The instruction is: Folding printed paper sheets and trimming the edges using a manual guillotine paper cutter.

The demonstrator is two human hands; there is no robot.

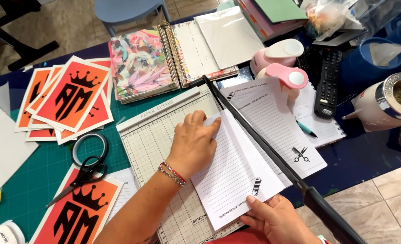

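1. The left hand (192,143) lies flat, palm down and fingers spread, pressing on a stack of white lined paper sheets (236,174); it grips nothing.
2. The right hand (277,220) pinches the near lower corner of the same sheets between thumb and fingers.
3. The sheets rest on a pale gridded paper cutter board (153,140), their right edge lying along the long black cutter arm (259,144), which runs diagonally from the board's far corner to its handle at the near right.
4. More lined white sheets (279,122) lie on the other side of the arm, on the dark blue table (363,158).
5. To the left, on a green cutting mat (33,180), sit black-handled scissors (80,176), a roll of clear tape (89,147) and orange-red printed cards with a black crown (71,97).
6. Beyond the board lies an open spiral-bound notebook with a flowered cover (164,58).
7. Two pink paper punches (282,68) stand near a black remote control (328,83).
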